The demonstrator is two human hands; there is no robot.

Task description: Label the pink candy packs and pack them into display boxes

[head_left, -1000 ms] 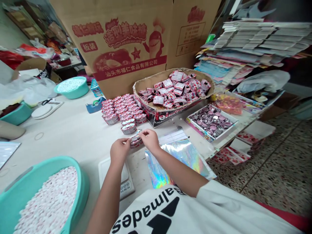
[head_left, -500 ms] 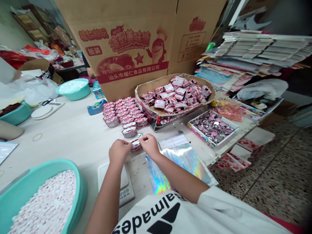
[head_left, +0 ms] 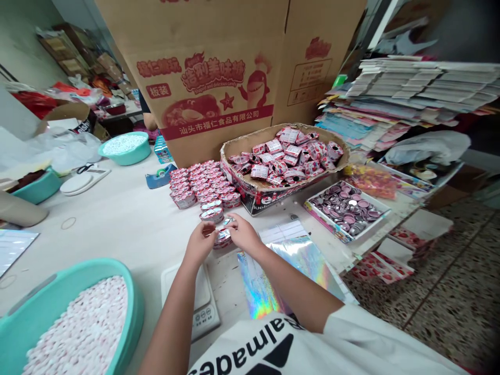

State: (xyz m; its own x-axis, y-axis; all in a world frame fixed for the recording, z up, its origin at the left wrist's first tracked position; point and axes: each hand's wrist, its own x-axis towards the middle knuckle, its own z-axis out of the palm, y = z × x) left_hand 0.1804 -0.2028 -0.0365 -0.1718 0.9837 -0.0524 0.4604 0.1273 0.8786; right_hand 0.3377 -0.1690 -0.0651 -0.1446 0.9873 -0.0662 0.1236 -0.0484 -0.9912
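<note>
A small red-and-pink candy pack [head_left: 222, 239] with a shiny silver top lies on the table between my hands. My left hand [head_left: 200, 242] is curled at the pack's left side, its fingertips against the pack. From the right, my right hand [head_left: 245, 234] pinches at the pack's top with thumb and forefinger, on a small silver piece [head_left: 228, 223] whose shape is partly hidden. Just beyond stands another short stack of packs [head_left: 211, 211] with silver tops. Behind it, rows of similar packs [head_left: 203, 179] stand close together.
A cut-down carton [head_left: 253, 202] holds many loose packs. Right of it, a shallow tray [head_left: 346, 235] holds pink and silver caps. A teal basin [head_left: 135, 302] of white candies, a scale [head_left: 206, 315], holographic sheets [head_left: 289, 265] and a tape dispenser [head_left: 161, 177] surround my arms.
The view has shifted slightly, moving the scene right and down. My left fingers have loosened a little around the pack. My right hand has brought the silver piece down onto its top.
</note>
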